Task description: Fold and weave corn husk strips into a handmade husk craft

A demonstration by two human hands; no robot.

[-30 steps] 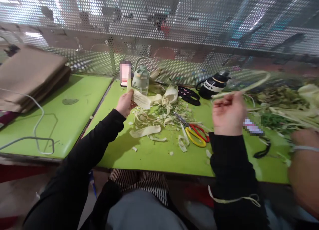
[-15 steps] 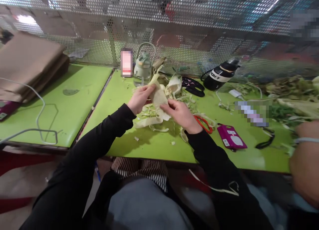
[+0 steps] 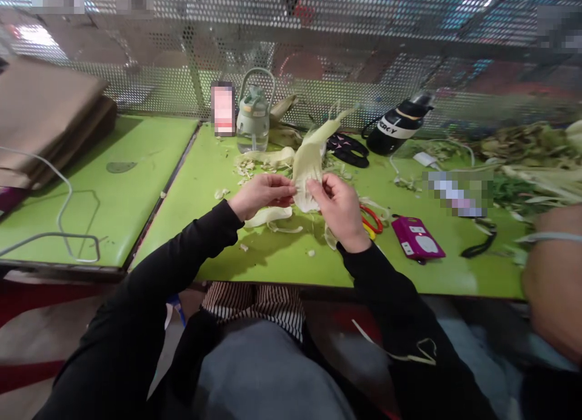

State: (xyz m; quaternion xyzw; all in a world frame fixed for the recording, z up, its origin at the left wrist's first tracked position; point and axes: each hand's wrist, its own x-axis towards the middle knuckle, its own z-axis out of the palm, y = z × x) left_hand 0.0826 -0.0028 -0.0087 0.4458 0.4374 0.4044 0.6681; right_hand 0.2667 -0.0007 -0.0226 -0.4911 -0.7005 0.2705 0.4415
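Both my hands pinch the lower end of a pale green husk leaf [image 3: 310,159] that stands up above the green table [image 3: 282,262]. My left hand [image 3: 261,193] grips its left edge with closed fingers. On the leaf's right edge my right hand [image 3: 339,208] holds on, fingers closed too. Under and behind my hands lies a litter of pale leaf strips and scraps [image 3: 268,217]. Red and yellow scissors [image 3: 370,220] lie partly hidden just right of my right hand.
A pale green water bottle [image 3: 253,120] and a phone [image 3: 223,108] stand by the perforated metal screen [image 3: 318,56]. A black bottle [image 3: 398,129], a magenta device [image 3: 416,238] and heaped leaves [image 3: 531,165] lie right. Another person's arm [image 3: 552,274] is at right. Brown bags [image 3: 45,123] lie left.
My right hand let go of a long thin strip it had pulled away to the right, then came back to the leaf. Both hands now hold the leaf upright, nearer me.
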